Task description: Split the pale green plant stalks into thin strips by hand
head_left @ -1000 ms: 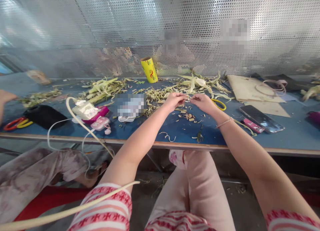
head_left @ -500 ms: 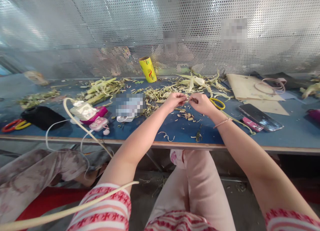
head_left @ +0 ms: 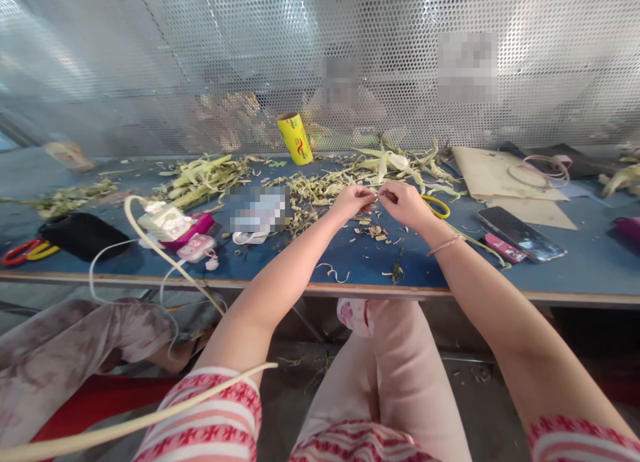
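Over the blue table, my left hand and my right hand meet with their fingertips almost touching. Both are closed in a pinch. Whatever lies between the fingertips is too small to make out. Just behind them spreads a heap of pale, dry plant scraps, with longer husk-like strips on its right side. Small chips lie on the table below my hands. A yellow scissor handle shows beside my right wrist, its blades hidden.
A yellow tube stands near the perforated metal screen. On the right lie a phone and beige paper. Power banks with cables and a black pouch sit left. Another person's legs are below the table's left side.
My two hands have come slightly closer together, and the right hand's fingers have shifted a little. Other things stay where they were.
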### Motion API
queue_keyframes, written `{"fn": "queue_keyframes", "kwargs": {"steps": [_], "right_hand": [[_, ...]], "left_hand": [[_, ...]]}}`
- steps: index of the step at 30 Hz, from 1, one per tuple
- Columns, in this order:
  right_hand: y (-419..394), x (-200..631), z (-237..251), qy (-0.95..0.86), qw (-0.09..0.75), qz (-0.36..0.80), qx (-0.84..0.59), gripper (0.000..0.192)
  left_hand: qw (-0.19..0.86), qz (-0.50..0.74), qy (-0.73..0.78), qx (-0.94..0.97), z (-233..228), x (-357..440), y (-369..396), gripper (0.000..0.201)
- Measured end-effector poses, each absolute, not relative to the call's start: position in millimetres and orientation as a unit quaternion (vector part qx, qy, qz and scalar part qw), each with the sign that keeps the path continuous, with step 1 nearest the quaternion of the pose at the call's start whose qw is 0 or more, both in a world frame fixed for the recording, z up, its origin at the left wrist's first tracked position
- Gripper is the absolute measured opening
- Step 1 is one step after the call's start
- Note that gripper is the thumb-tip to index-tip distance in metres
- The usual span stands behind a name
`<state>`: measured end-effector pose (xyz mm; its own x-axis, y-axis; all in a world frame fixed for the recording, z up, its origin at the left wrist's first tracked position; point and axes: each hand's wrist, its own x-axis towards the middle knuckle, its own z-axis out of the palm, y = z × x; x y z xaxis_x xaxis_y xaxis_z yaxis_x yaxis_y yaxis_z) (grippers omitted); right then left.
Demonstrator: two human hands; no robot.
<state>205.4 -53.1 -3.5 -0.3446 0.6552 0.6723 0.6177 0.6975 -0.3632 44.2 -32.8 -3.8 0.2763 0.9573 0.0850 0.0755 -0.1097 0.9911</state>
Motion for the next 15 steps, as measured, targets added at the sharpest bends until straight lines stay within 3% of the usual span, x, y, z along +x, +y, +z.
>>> {"fn": "queue_keyframes", "kwargs": {"steps": [15], "right_hand": [[-46.1,210.1,-4.3,-0.784,0.448,-0.010,-0.430,0.009]], "left_hand": [[0.518,0.401,0.384,0.650,-11.7,44.6,-29.0,0.005]]}}
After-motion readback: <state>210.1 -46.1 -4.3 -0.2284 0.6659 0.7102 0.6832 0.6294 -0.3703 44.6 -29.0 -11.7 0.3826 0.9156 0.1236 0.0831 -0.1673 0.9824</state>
